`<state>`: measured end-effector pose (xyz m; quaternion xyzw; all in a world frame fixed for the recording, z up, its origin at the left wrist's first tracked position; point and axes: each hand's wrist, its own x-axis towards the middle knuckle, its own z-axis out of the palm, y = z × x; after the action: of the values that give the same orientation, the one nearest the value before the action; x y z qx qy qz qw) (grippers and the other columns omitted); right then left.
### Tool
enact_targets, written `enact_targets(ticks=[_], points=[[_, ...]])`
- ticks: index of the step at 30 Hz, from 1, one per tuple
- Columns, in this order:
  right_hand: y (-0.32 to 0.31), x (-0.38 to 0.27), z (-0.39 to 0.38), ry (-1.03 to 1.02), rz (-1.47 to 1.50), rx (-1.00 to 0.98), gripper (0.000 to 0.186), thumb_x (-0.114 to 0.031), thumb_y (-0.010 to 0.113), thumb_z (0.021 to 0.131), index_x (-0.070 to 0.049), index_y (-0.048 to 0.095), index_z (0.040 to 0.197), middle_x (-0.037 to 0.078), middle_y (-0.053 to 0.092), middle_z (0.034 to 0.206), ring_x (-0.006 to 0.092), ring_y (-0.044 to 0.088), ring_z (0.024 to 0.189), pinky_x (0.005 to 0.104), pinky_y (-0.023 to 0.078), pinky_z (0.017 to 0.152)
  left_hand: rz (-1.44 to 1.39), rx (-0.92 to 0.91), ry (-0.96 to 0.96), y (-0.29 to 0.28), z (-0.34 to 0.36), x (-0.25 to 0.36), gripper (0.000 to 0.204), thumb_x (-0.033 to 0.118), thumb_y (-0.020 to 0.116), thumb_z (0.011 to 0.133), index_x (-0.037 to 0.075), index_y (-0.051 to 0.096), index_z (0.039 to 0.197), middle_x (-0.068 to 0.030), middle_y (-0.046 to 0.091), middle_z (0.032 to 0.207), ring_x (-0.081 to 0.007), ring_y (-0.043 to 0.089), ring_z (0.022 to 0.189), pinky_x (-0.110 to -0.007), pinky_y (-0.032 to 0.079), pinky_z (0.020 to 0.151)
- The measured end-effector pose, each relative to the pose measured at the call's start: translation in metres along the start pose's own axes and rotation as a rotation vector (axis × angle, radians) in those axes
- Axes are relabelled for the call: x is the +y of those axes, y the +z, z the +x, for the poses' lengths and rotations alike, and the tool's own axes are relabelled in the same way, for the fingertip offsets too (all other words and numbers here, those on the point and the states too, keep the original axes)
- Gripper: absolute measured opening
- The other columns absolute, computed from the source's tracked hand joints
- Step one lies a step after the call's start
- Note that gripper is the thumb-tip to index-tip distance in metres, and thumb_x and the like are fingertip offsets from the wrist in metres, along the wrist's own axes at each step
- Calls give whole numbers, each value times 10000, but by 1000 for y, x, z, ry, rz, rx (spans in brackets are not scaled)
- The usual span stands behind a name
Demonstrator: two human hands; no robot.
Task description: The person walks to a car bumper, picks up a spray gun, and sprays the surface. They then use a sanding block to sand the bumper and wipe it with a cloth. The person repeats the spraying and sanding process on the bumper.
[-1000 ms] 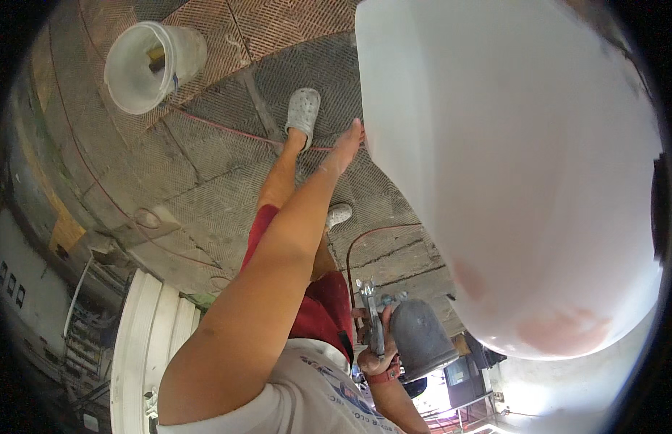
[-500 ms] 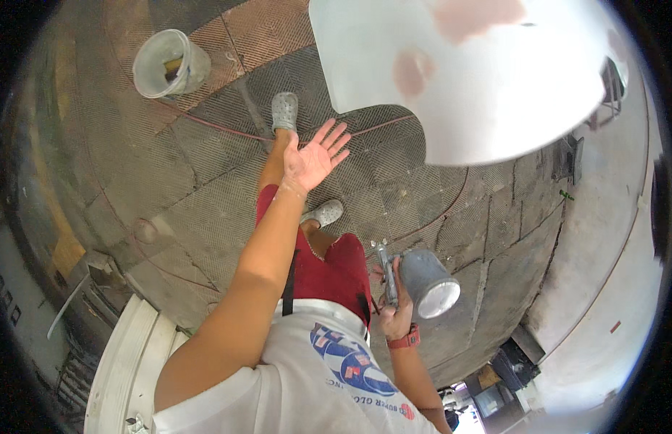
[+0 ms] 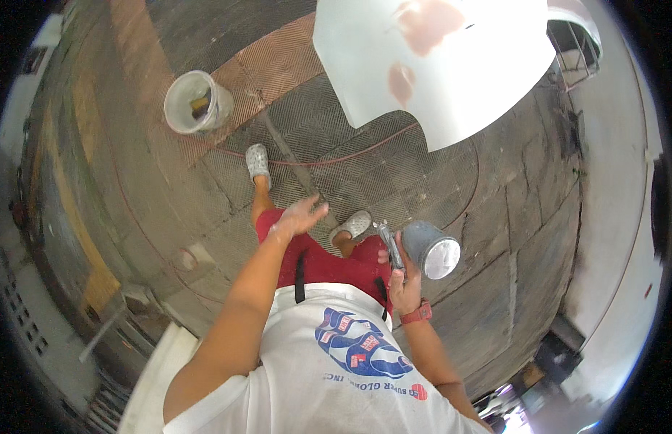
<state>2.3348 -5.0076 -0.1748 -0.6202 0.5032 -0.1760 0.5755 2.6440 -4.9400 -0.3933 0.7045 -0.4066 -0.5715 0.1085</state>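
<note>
My right hand (image 3: 406, 288) grips a spray gun (image 3: 391, 247) by its metal body, held out in front of my right thigh. Its rounded grey cup (image 3: 425, 246) sits to the right of the fingers and ends in a shiny silver disc. My left hand (image 3: 299, 217) is empty and a little blurred, its fingers stretched out to the right above my red shorts. Ahead on the right is a large white panel (image 3: 459, 87), like a car body part, with pinkish-brown patches (image 3: 430, 25) and a curved cutout in its near edge.
A whitish bucket (image 3: 178, 101) with a yellow and dark item inside stands at the far left. A red hose (image 3: 336, 160) runs across the textured floor beyond my feet. A metal stand (image 3: 578, 54) shows at the far right, near a pale wall (image 3: 611, 188).
My left hand has come down and back toward my body, its palm no longer facing up. My right hand still holds the spray gun. The view has shifted, and my feet now look farther apart.
</note>
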Motion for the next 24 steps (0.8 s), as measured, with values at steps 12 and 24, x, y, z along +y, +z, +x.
enact_targets(ticks=[12,24], points=[[-8,-43,-7,-4,90,159,651,-484,574,1115,-166,480,1675,101,778,1237,284,729,1117,412,541,1039,486,-530,217,-48,-195,53,382,396,730,1010,63,766,1193,-176,718,1285,-363,658,1269,-518,491,1118],[35,-67,54,-81,282,320,828,-664,446,1102,-70,448,1680,201,691,1438,343,611,1382,478,421,1186,-55,-338,182,-64,-156,174,437,321,647,1107,23,610,1424,-116,696,1365,-310,661,1272,-426,510,1112]])
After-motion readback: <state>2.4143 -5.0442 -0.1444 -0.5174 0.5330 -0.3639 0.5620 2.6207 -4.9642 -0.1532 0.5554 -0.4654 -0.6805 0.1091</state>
